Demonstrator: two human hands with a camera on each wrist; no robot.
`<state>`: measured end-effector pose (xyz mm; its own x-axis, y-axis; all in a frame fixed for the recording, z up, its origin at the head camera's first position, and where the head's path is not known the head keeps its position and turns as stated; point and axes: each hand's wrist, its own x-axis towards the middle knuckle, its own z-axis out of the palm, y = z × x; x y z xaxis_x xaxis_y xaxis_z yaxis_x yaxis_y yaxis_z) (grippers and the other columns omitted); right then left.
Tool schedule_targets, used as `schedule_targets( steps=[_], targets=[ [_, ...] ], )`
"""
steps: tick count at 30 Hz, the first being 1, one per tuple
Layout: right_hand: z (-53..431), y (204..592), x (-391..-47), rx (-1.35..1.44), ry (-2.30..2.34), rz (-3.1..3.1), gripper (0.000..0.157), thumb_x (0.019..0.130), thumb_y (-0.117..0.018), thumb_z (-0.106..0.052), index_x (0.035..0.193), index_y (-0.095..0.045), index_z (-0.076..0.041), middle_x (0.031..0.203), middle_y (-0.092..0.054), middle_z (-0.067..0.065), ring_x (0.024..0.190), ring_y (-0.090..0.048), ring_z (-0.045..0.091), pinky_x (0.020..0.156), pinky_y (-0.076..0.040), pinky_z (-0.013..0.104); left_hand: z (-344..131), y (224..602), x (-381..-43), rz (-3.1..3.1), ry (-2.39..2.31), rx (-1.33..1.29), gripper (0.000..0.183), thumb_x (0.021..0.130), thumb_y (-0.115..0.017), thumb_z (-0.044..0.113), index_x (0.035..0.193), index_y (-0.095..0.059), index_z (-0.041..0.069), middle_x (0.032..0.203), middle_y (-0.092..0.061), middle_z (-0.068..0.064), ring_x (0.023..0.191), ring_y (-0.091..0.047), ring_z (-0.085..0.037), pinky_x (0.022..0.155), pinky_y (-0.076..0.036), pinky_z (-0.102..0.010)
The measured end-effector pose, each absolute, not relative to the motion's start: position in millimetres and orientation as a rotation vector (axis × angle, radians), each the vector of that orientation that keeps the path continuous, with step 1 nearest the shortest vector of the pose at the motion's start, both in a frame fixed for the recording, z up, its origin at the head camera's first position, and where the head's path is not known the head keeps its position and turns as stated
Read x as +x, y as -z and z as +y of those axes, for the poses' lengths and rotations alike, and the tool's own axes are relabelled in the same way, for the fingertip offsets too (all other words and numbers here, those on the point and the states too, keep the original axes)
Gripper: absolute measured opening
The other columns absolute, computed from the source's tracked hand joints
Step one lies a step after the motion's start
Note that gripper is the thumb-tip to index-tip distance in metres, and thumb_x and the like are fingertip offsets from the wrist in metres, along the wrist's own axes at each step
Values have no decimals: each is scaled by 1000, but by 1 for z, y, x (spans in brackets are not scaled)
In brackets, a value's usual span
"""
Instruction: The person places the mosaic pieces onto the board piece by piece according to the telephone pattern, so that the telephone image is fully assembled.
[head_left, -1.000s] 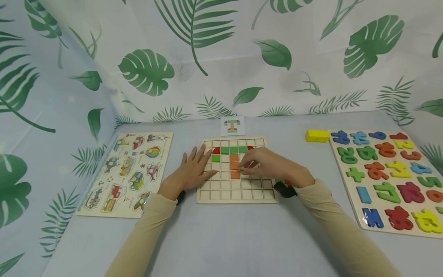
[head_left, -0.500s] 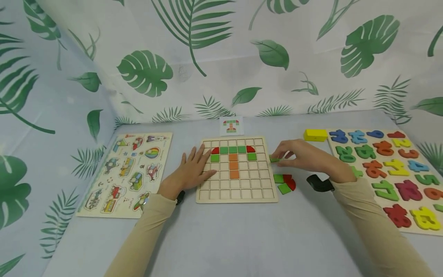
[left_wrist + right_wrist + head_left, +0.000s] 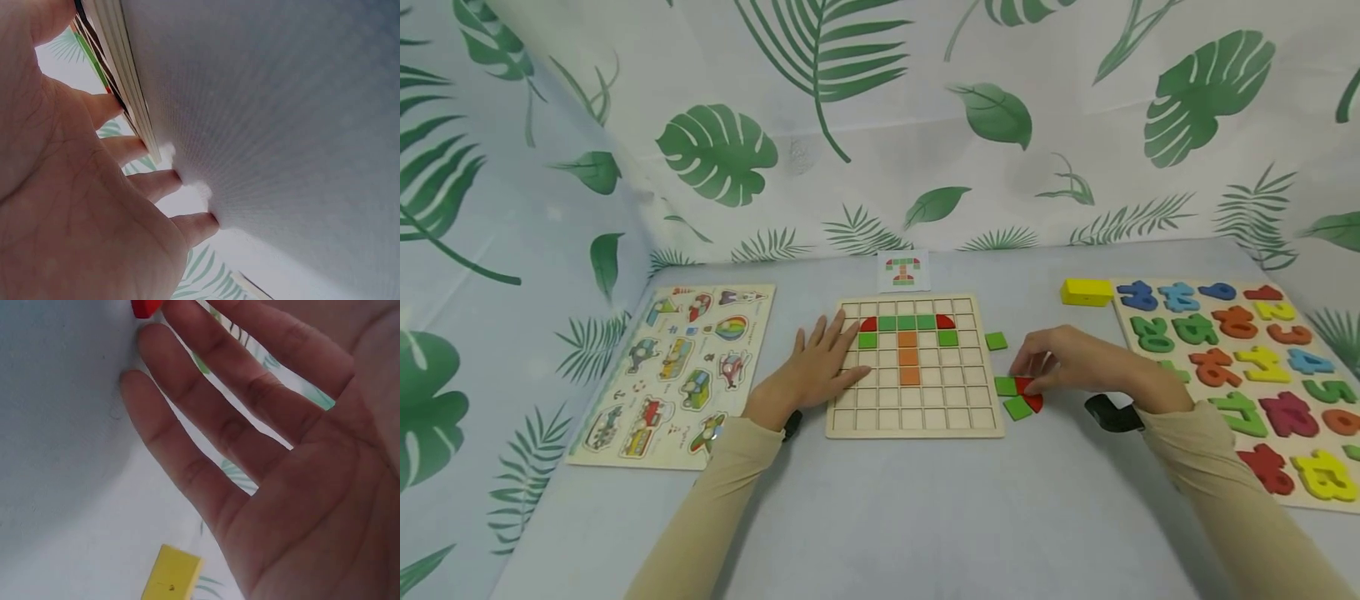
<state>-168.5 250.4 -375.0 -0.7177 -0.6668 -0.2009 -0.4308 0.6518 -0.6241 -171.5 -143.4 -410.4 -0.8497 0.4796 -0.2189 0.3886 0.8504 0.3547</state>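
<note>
In the head view my left hand (image 3: 812, 367) lies with spread fingers on the left edge of a wooden grid board (image 3: 865, 423); the left wrist view shows its fingertips along the board's side. On the board are green square tiles (image 3: 907, 322), red quarter-round tiles at both ends of that row, and a column of orange square tiles (image 3: 908, 357). My right hand (image 3: 1063, 360) is right of the board, thumb and fingertips pinching a red quarter-round tile (image 3: 1022, 384) in a small cluster. That red tile (image 3: 145, 306) is partly cut off in the right wrist view.
A pattern card (image 3: 903, 272) stands behind the board. Loose green tiles (image 3: 996, 341) lie by its right edge. A yellow block (image 3: 1086, 292) sits beside a number puzzle (image 3: 1232, 392) at right. A vehicle picture puzzle (image 3: 673, 375) is at left.
My right hand moved right from the board, carrying a green tile, and let it go beside the board. It then came down to the red tiles. The left hand stayed put.
</note>
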Motion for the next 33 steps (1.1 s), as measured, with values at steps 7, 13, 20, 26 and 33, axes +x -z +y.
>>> schedule_targets(
  steps=[7,13,20,26,33],
  targets=[
    [247,376,-170,-827,744,2458,17,86,-86,-6,99,-75,-6,95,-70,-5,85,-65,12,80,-59,32,-143,408,-170,2712,-434,647,80,111,-46,49,169,-11,8,174,5,-19,159,7,-45,122,3,-68],
    [245,377,-172,-813,734,2437,20,85,-87,-8,99,-73,-9,93,-69,-6,83,-63,12,77,-58,29,-143,409,-171,2714,-424,641,80,111,-45,50,169,-10,8,174,5,-19,159,7,-45,122,2,-68],
    [246,377,-172,-781,745,2435,23,83,-88,-5,95,-69,-11,87,-66,-5,79,-60,13,72,-55,26,-144,409,-171,2721,-431,642,80,110,-47,49,169,-11,8,174,3,-20,159,6,-45,122,2,-69],
    [248,376,-171,-769,768,2435,26,82,-89,-3,85,-65,-13,83,-66,-5,77,-61,14,70,-55,26,-144,410,-172,2726,-430,650,80,110,-46,49,169,-12,8,174,3,-20,159,6,-46,122,1,-69],
    [248,373,-171,-796,748,2432,17,85,-85,0,93,-77,-12,91,-72,-6,82,-64,13,78,-58,27,-144,410,-172,2722,-429,645,80,110,-46,50,169,-11,8,174,4,-19,159,6,-45,122,2,-69]
  ],
)
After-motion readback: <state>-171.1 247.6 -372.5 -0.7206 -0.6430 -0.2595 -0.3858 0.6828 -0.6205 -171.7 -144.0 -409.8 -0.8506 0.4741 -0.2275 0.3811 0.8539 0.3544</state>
